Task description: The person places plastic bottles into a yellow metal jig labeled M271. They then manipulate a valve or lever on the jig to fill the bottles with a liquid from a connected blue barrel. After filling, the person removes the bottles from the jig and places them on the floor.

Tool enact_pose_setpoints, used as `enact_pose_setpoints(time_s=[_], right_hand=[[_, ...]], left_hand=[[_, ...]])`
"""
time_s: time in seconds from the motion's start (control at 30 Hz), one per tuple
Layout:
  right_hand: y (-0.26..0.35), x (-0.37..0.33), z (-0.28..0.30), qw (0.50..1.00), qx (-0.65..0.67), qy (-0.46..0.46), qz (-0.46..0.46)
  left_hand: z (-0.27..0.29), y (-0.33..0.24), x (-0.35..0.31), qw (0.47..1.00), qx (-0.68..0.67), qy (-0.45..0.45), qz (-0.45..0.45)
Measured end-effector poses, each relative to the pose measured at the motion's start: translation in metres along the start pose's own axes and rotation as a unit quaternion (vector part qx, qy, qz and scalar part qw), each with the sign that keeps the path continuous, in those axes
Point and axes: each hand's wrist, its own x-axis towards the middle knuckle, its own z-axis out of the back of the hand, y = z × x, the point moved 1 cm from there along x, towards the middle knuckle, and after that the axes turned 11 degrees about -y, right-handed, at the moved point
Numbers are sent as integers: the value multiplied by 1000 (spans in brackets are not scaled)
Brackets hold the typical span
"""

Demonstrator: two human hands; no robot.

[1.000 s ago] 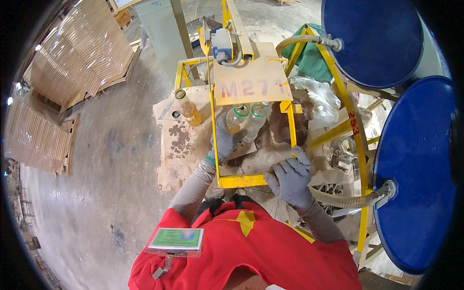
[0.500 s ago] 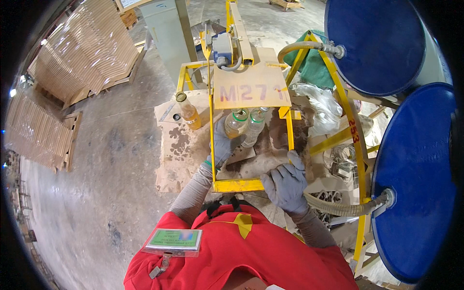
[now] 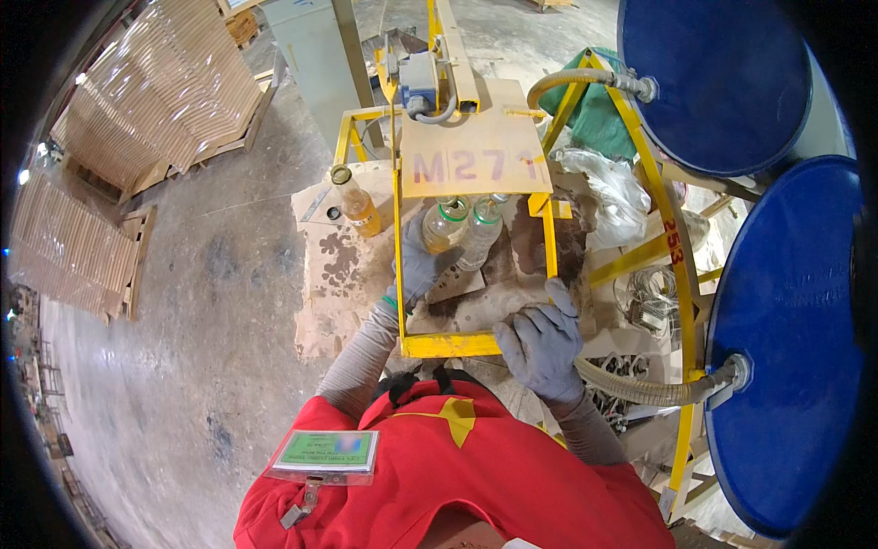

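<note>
My gloved left hand (image 3: 419, 267) curls round the side of a glass bottle (image 3: 443, 236) that has a green ring at its neck and amber liquid inside. Touching or nearly touching it is a clear bottle (image 3: 479, 242), also green-ringed; the tops of both are partly hidden under a marked tan panel (image 3: 476, 151). My gloved right hand (image 3: 541, 348) is closed on the lower right corner of a yellow metal frame (image 3: 448, 345), which surrounds the bottles. Left of the frame, a third bottle (image 3: 362, 212) holds amber liquid and stands beside a small dark cap (image 3: 334, 213).
Stained cardboard (image 3: 320, 316) lies beneath the bottles. At the right, blue drums (image 3: 782, 339) rest by a yellow stand (image 3: 675, 265), with a ribbed hose (image 3: 649, 392) running close to my right hand. Stacked brown sheets (image 3: 160, 101) stand at the far left. A grey cabinet (image 3: 315, 73) is ahead.
The whole view has shifted slightly. Both hands keep their holds, and the bottles stay in the same places.
</note>
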Motion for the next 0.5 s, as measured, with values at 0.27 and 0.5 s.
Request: enact_pose_setpoints(time_s=[0.27, 0.5], right_hand=[[-10, -13, -4, 987, 111, -74, -88], [-13, -37, -16, 964, 149, -134, -173]], left_hand=[[3, -2, 0, 992, 122, -22, -22], [5, 3, 0, 994, 104, -20, -25]])
